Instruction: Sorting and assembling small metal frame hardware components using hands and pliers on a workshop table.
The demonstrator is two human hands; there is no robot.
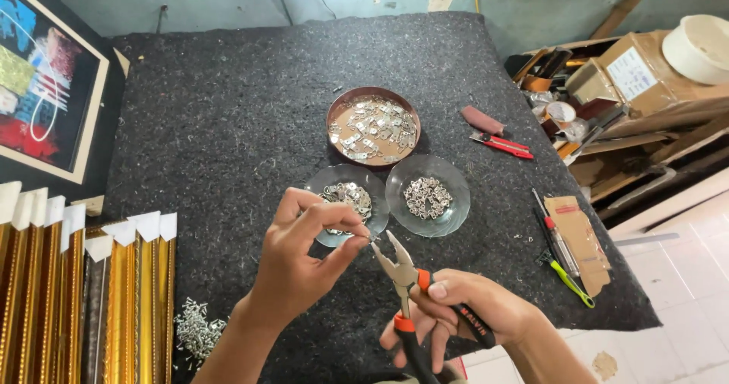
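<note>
The left hand [304,251] pinches a tiny metal piece [370,239] between thumb and fingertips, touching the parted nose of the pliers [406,289], whose black and orange handles the right hand [463,308] grips shut. Just beyond the left hand sit 2 glass dishes [448,202] of small metal parts, and farther off a round brown tray [338,110]. All rest on a dark felt-covered table [228,126]. Left of that hand stand gold frame mouldings [114,293]; right, past the table edge, cardboard boxes [630,72] clutter shelves.
</note>
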